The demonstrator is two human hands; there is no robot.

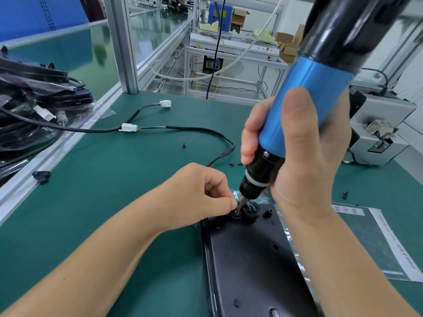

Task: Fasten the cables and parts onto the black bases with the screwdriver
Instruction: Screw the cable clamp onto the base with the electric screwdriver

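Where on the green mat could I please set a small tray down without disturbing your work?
The widest bare patch of green mat lies between the aluminium rail, the looping black cable and the left hand. It is crowded around the black base, where the right hand drives the blue screwdriver; loose black screws lie nearby.

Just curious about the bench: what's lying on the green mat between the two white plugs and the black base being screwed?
In the head view, between the white plugs and the black base: bare green mat, a looping black cable, one loose screw, and the left hand.
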